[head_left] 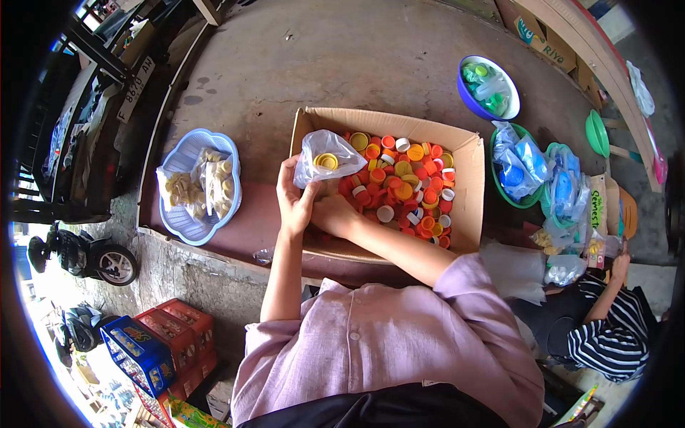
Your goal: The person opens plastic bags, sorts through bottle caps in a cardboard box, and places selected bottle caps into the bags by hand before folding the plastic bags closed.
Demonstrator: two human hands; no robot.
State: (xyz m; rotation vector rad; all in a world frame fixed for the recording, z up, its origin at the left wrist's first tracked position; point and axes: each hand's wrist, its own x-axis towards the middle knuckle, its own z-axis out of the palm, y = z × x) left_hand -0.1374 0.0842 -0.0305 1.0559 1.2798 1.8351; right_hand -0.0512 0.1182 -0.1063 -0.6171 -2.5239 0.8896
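A clear plastic bag (pixel 344 146) with yellow bottle caps (pixel 326 161) in it is held above the left side of an open cardboard box (pixel 467 192). My left hand (pixel 291 198) grips the bag's near left edge between thumb and fingers. Just below the bag, my right hand (pixel 334 212) is closed, its fingertips curled out of sight; what they hold, if anything, is hidden. Loose bottle caps (pixel 407 171), mostly red, orange and yellow with a few white, fill the box.
Left on the table (pixel 342 64) stands a light-blue basket (pixel 203 239) with bags of pale caps (pixel 217 182). A purple bowl (pixel 467 100) and a green basket (pixel 531 200) with bagged caps stand right. Another person in a striped shirt (pixel 614 328) sits at lower right. Crates (pixel 153 349) stand lower left.
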